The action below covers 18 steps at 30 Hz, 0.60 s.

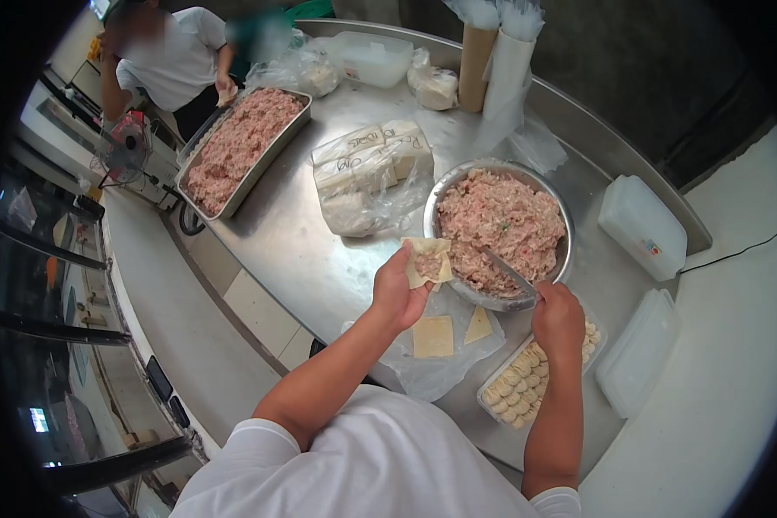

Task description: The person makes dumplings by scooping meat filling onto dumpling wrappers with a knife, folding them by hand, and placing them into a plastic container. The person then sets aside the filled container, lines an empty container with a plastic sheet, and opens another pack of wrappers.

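At the near side of the steel table [276,198], just left of the bowl [432,220], cradling a wrapper [442,246] with filling [426,265] in the left hand [395,289]; fingers half-curled beneath, partly hidden, probably to keep it spread. Gripping a knife [514,276] in the right hand [559,319], fingers closed round the handle, blade in the mince [501,207], likely for lifting some. Aimed far-left, knife's long axis slanting from near-right rim toward bowl centre. No clear long axis to the wrapper, roughly square. Spare wrappers [432,336] on plastic [423,378] at near side, dumplings [518,384] at near right, probably for short reach.
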Each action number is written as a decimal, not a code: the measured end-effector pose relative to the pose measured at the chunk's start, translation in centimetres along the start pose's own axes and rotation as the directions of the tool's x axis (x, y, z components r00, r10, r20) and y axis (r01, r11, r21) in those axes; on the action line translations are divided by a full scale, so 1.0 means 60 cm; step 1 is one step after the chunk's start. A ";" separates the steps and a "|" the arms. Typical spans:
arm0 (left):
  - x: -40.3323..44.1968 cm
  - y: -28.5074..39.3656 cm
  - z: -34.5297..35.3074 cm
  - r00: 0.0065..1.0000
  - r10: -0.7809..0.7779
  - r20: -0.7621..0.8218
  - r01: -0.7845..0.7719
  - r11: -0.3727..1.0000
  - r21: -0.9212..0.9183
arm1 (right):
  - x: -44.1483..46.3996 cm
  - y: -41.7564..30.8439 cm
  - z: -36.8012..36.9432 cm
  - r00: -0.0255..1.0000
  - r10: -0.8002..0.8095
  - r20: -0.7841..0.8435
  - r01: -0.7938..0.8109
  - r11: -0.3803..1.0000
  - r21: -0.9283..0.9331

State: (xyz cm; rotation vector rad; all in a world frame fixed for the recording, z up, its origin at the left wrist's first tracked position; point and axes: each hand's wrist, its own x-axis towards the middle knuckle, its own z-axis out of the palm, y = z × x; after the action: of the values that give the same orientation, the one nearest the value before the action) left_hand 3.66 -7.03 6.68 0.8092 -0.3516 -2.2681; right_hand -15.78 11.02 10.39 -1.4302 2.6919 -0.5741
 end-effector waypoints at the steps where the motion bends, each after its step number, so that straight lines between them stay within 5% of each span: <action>1: -0.003 -0.001 -0.003 1.000 -0.002 -0.004 0.002 1.000 -0.001 | -0.013 -0.013 -0.006 1.000 0.001 0.005 0.000 1.000 0.000; 3: -0.003 -0.006 -0.001 1.000 -0.022 0.006 0.022 1.000 0.002 | -0.032 -0.037 -0.012 0.972 -0.154 -0.176 0.196 0.947 0.254; 12: -0.009 -0.019 0.003 0.998 0.009 -0.063 -0.007 1.000 0.029 | -0.021 -0.017 0.031 0.973 -0.080 -0.218 0.145 0.942 0.303; 18: -0.009 -0.005 0.004 0.999 0.001 -0.045 -0.003 0.999 -0.032 | -0.023 -0.030 0.031 0.958 -0.237 -0.161 0.279 0.897 0.343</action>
State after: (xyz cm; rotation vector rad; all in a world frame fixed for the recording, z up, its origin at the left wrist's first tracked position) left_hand 3.67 -6.47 6.96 0.8411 -0.2943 -2.2446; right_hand -13.16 10.66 9.10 -1.6924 2.3106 -1.1375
